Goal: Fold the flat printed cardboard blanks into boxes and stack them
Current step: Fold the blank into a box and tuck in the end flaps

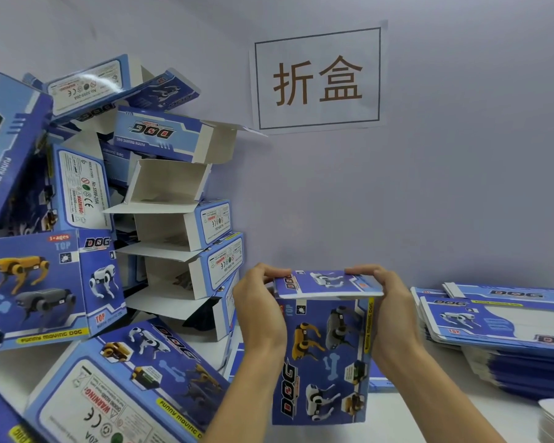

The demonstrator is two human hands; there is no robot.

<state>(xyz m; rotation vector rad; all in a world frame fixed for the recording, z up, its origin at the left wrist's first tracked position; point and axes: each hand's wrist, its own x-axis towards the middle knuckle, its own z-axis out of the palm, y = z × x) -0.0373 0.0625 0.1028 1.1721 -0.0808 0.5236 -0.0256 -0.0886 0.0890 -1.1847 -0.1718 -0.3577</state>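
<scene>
Nearly Closed: Top Flap Pressed Down on a Toy-Dog Box

Upright over the white table (429, 420), a blue printed box (322, 362) is held between two hands. Left hand (259, 310) and right hand (390, 310) each curl fingers over its top flap (328, 284), gripping it. Folded boxes (173, 219) pile up left; flat blanks (499, 324) lie stacked right, below a wall sign (319, 79).

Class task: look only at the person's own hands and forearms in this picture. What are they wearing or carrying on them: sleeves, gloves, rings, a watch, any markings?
Both are bare. The left hand and right hand have no gloves, and no rings show on the visible fingers. Both forearms are uncovered down to the frame's lower edge: no sleeve, watch, bracelet or marking is visible.
</scene>
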